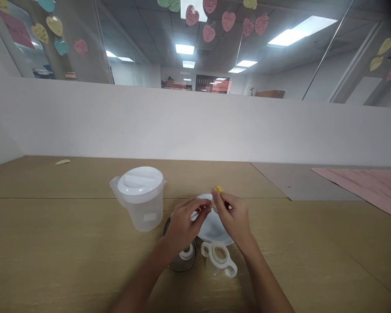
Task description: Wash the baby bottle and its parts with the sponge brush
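Observation:
My left hand point(186, 221) is closed, pinching a thin pale tube-like piece point(194, 214) whose kind I cannot make out. Fingertips of my right hand point(232, 213) are closed on a small clear piece point(213, 206), and a yellow part point(218, 189) shows just beyond them. The two hands nearly meet above a white plate point(215, 232). Below the plate stands a clear cup with a white ring point(220, 255) and two curled handles. A dark round tin point(182, 264) with a white ring-shaped part point(187, 253) is partly hidden under my left hand and forearm.
A translucent pitcher point(146, 213) with a white lid stands on the wooden table point(68, 243), left of my hands. Pink cloth point(368, 184) lies at the far right. A flat pale piece point(63, 161) rests near the low white wall point(150, 126) at the back.

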